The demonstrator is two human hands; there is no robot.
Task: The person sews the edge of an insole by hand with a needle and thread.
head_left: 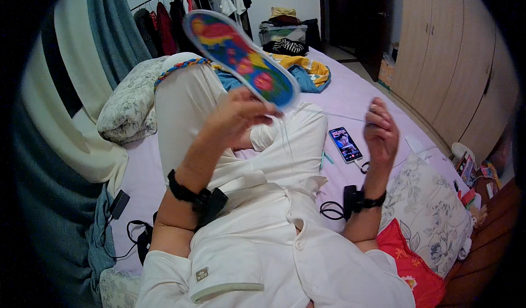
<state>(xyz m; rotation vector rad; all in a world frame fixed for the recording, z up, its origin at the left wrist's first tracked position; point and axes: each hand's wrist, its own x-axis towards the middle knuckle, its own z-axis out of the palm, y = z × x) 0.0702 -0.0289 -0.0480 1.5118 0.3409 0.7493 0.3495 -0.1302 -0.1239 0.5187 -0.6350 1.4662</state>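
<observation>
Got the brightly embroidered cloth insole [241, 56] pinched in my left hand [241, 119], held up above my knee. My right hand [379, 130] is raised with its grip closed on something tiny, probably a needle, can't really tell. The thin white thread [329, 114] between them might snag or tangle if I yank sideways.

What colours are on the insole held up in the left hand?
The insole shows bright embroidery in red, blue, green, yellow and pink with a pale rim, seen in the head view.
</observation>
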